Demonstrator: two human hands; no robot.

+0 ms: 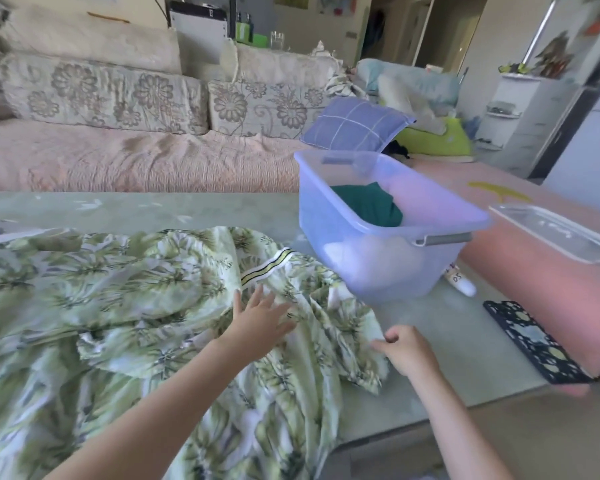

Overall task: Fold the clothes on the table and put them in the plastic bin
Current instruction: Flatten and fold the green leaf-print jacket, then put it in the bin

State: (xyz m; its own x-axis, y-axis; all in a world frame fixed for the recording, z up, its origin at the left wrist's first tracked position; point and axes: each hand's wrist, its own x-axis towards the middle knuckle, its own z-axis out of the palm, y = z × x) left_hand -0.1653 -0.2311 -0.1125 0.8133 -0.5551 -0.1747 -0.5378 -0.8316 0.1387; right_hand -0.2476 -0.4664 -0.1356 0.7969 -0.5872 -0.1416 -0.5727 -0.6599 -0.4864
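A leaf-print garment [118,306] lies rumpled and spread over the left and middle of the desk [447,341], its near part hanging over the front edge. The left hand [260,320] rests flat on it, fingers straight and spread, near a striped band. The right hand [407,348] has its fingers curled and pinches the garment's right edge. Just beyond, the clear bin [326,216] stands on the desk with a green cloth [371,204] inside. A small white bottle [463,282] lies beside the bin. A black patterned phone [534,341] lies to the right, and a clear lid [561,233] sits further right. A sofa [118,157] is behind.
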